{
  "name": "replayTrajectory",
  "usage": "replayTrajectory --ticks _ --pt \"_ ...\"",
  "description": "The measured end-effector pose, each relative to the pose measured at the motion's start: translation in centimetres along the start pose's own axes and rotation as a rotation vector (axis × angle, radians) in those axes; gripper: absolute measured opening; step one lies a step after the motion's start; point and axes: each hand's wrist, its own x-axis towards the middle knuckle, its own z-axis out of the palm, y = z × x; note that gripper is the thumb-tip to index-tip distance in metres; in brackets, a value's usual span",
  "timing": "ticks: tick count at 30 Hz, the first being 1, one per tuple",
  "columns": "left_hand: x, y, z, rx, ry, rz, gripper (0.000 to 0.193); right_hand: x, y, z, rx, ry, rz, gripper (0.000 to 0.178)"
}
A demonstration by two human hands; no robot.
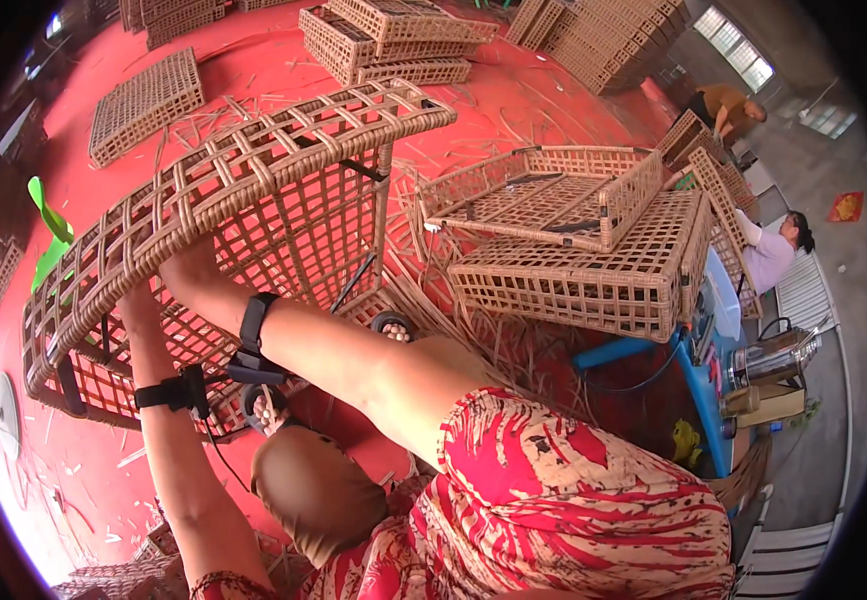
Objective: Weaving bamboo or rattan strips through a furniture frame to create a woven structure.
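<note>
A large woven wicker basket frame [244,165] with an open lattice stands tilted before me, its broad rim curving from lower left to upper right. My left hand [136,298] reaches up under that rim. Close beside it on the right, my right hand [190,268] goes in under the same rim. The weave hides the fingers of both hands, so what they grip cannot be made out. Black straps [254,330] circle both wrists. Dark metal bars brace the inside of the frame. My sandalled feet show just below it.
Two wicker baskets [564,285] are stacked to the right, beside a blue stool [699,400] with tools. More wicker pieces [394,40] lie at the back, and cane strips litter the red floor [274,60]. A green plastic chair part [49,235] shows left. Two people [729,105] work at right.
</note>
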Motion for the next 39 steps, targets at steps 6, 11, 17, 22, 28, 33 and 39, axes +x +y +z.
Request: replayTrajectory --ticks 6,11,17,22,28,33,39 --pt "0.3 8.5 3.5 -0.302 0.098 -0.035 0.028 -0.4 1.5 -0.9 0.116 -0.152 0.304 0.013" --pt "0.8 2.1 -0.4 -0.055 0.151 0.100 0.031 0.7 -5.3 -1.7 0.254 -0.311 0.469 0.019" --pt "1.4 -6.7 -4.4 -0.259 0.128 -0.033 0.034 0.5 -7.7 0.2 0.261 -0.276 0.301 0.017" --pt "-0.2 1.7 2.5 -0.506 0.073 -0.111 0.026 -0.5 -3.4 -1.6 0.192 -0.231 0.387 0.020" --pt "-0.2 -0.1 -0.2 -0.237 0.140 -0.059 0.025 -0.8 -4.6 0.1 0.123 -0.287 0.327 0.026" --pt "-0.2 0.3 0.3 -0.036 0.074 -0.016 0.026 -0.1 -4.2 -0.9 0.291 -0.328 0.441 0.030" --pt "-0.6 1.8 -1.4 -0.121 0.022 -0.040 0.029 0.1 -4.8 -0.7 0.415 -0.347 0.492 0.020"
